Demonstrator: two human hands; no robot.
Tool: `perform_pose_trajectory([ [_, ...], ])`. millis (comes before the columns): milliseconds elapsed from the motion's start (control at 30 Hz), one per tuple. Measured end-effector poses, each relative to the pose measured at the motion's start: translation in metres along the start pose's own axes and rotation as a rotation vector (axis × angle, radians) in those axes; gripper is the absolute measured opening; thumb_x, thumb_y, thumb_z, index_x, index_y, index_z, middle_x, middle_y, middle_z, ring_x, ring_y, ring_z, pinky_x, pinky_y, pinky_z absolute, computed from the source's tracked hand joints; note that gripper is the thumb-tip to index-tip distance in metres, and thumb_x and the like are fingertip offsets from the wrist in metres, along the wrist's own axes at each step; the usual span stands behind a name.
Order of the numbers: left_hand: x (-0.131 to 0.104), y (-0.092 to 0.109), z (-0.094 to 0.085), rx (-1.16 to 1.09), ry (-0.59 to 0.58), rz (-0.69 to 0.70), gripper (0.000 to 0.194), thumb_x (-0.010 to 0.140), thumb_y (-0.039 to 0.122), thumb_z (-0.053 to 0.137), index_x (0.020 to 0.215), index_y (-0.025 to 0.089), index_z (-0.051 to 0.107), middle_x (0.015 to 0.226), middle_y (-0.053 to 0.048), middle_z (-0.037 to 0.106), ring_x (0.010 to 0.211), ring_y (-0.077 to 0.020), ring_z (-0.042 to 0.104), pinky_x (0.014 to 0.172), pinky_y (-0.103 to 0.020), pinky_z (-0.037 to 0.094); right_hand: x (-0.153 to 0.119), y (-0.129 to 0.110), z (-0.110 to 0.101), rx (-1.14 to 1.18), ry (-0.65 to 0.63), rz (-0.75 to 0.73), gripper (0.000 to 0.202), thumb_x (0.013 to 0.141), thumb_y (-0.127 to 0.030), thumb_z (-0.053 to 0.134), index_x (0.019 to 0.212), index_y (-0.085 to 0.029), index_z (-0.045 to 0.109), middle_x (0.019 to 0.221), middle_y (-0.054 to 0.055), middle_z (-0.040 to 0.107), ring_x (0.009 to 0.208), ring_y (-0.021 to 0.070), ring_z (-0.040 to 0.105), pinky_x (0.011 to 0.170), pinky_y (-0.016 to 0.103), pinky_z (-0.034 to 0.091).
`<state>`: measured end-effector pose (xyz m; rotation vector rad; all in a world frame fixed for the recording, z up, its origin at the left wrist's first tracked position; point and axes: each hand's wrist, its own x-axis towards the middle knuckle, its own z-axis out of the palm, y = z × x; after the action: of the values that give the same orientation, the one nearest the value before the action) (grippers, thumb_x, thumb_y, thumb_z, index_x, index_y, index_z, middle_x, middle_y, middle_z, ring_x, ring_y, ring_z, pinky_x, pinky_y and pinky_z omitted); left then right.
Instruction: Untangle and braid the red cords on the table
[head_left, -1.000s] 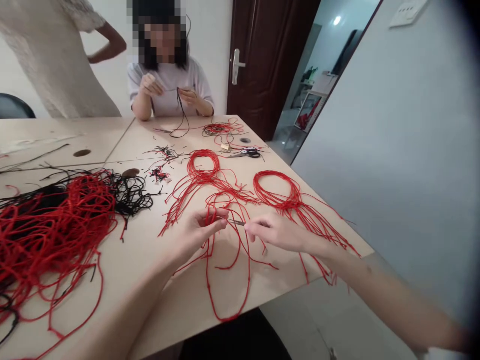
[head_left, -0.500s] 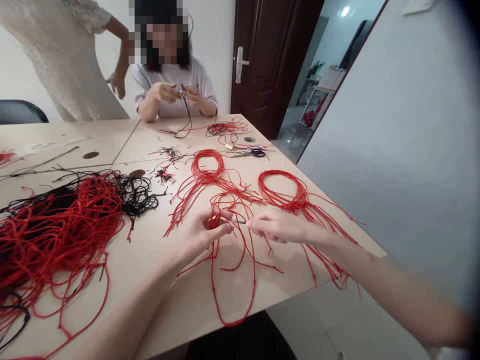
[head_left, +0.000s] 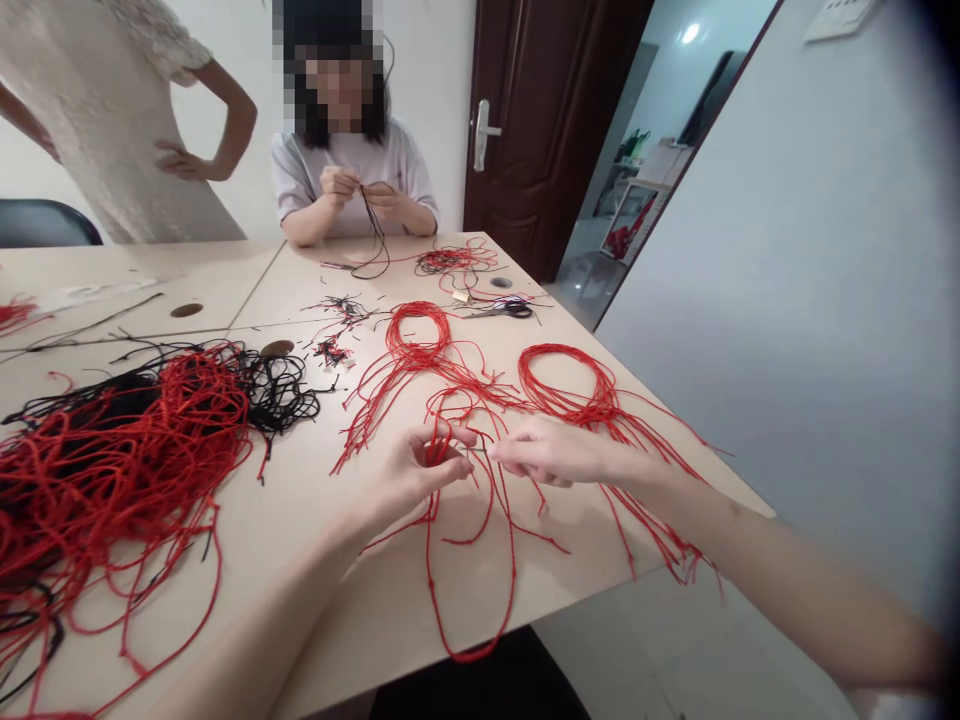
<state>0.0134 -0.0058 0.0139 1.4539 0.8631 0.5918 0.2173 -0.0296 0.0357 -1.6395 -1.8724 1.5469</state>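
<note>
Both the left hand (head_left: 431, 468) and the right hand (head_left: 546, 450) are drawn up close to each other over the pale table (head_left: 367, 610), apart by a small gap. Left thumb and forefinger come nearly together, with strands of red cord (head_left: 514, 570) gathered inside the curl of the hand; the cord drops below in a long loop that reaches the near table edge. Right fingers are folded narrow, their tips pinching a thin dark piece (head_left: 481, 449) that spans toward the left fingertips, too small to make out further. Loose red ends lie around and under the hands. Just beyond, one coiled red bundle (head_left: 416, 352) spreads its tails toward the left hand, and another red coil (head_left: 581, 408) lies past the right hand, its tails running under the right forearm. To the left sprawls a big heap of red and black cords (head_left: 195, 430). Short clippings (head_left: 330, 352) are scattered beside it. Farther off lie black-handled scissors (head_left: 516, 310) and a smaller red-and-black tangle (head_left: 450, 262). Across the table a seated co-worker (head_left: 352, 165) holds black cords (head_left: 373, 220) in both hands; behind, to the left, another person (head_left: 127, 120) stands near a dark chair (head_left: 45, 222). A brown door (head_left: 517, 110) stands beyond the far corner.
</note>
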Motion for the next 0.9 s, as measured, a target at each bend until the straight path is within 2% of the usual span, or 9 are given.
perform_pose_trajectory([
  [300,0.001,-0.005,0.001,-0.004,-0.015,-0.008,0.035,0.071,0.032,0.069,0.1,0.014,0.062,0.07,0.001,0.062,0.067,-0.0109,0.054,0.063,-0.023,0.04,0.004,-0.001,0.001,0.019,-0.002,0.001,0.044,0.082,-0.052,0.049,0.058,-0.016,0.044,0.045,-0.007,0.033,0.035,0.0024,0.028,0.031,0.015,0.021],
  [600,0.002,-0.006,0.0,0.008,-0.007,-0.009,0.036,0.071,0.033,0.069,0.101,0.014,0.062,0.07,0.001,0.061,0.066,-0.0114,0.054,0.061,-0.023,0.039,0.005,0.007,0.008,0.146,0.049,0.032,0.042,0.081,-0.05,0.052,0.057,-0.016,0.044,0.041,-0.009,0.031,0.033,0.0017,0.023,0.031,0.015,0.017],
  [800,0.002,-0.009,0.0,0.047,-0.047,-0.016,0.042,0.075,0.031,0.065,0.113,0.015,0.057,0.073,0.001,0.062,0.066,-0.0106,0.052,0.063,-0.023,0.038,0.001,0.007,0.015,0.188,0.043,0.078,0.042,0.081,-0.052,0.051,0.059,-0.017,0.041,0.041,-0.01,0.028,0.034,0.0017,0.02,0.031,0.015,0.016],
  [900,0.002,-0.009,-0.002,0.051,-0.059,-0.005,0.048,0.077,0.033,0.063,0.12,0.017,0.052,0.069,0.002,0.06,0.064,-0.0113,0.052,0.062,-0.024,0.037,-0.008,0.005,0.002,0.13,-0.015,0.075,0.044,0.081,-0.055,0.048,0.061,-0.017,0.043,0.041,-0.009,0.03,0.033,0.0026,0.023,0.031,0.016,0.017],
])
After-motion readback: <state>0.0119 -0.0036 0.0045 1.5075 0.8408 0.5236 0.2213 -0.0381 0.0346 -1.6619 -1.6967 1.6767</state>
